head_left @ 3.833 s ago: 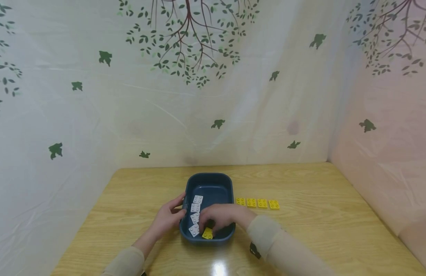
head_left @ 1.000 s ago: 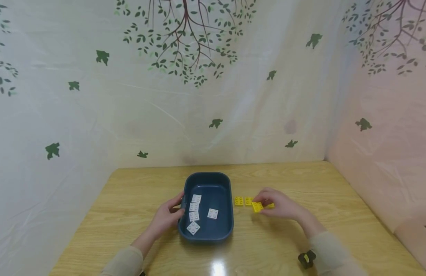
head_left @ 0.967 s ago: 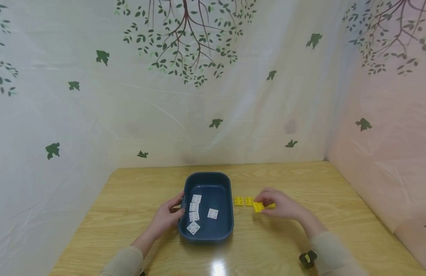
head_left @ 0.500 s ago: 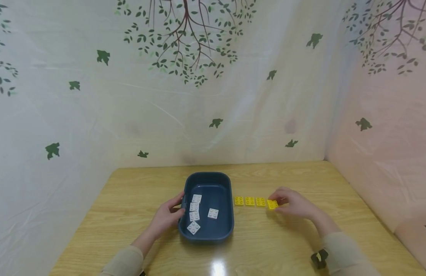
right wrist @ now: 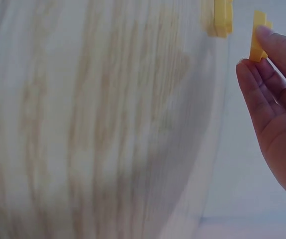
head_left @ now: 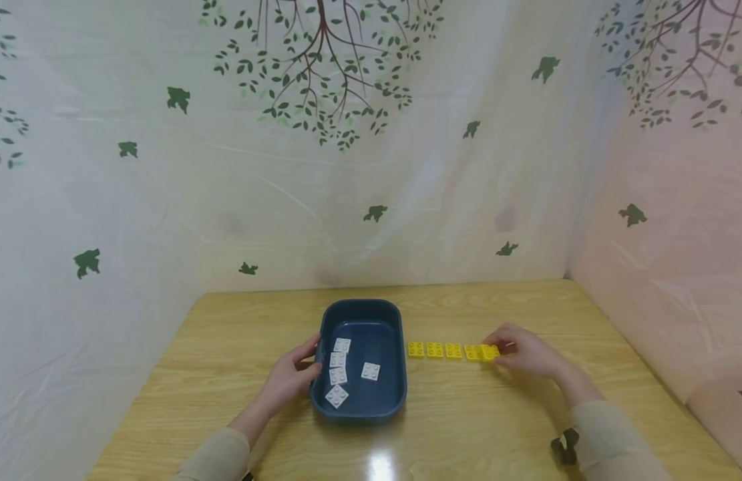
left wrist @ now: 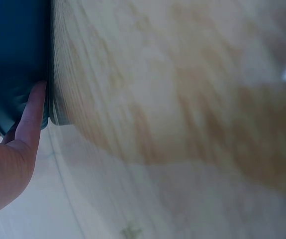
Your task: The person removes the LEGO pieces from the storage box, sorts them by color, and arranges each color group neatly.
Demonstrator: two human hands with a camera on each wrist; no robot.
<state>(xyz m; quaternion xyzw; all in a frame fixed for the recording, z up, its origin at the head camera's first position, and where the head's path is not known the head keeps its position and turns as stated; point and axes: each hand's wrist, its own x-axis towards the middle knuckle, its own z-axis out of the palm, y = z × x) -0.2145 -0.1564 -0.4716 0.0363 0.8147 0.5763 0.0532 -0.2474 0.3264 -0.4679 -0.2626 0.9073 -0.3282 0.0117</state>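
Observation:
Pinched between the thumb and fingertips of my right hand (head_left: 529, 351) is a yellow toy brick (head_left: 489, 352) with studs on top. In the right wrist view, this brick (right wrist: 258, 37) shows raised off the table. Beside it, several yellow bricks (head_left: 434, 350) form a row that runs rightward from the dark blue tray (head_left: 401, 334). In the head view the held brick overlaps the right end of that row. My left hand (head_left: 290, 377) grips the tray's left side, its thumb (left wrist: 32, 114) lying along the wall in the left wrist view.
Inside the tray several white bricks (head_left: 338, 361) lie along the left wall, and one white brick (head_left: 371, 371) sits apart near the middle. The wooden table (head_left: 274, 314) meets a pale printed curtain (head_left: 346, 247) at its back edge.
The yellow brick taken from the tray by my right hand has travelled right, past the row, to its far end. My left hand has stayed on the tray.

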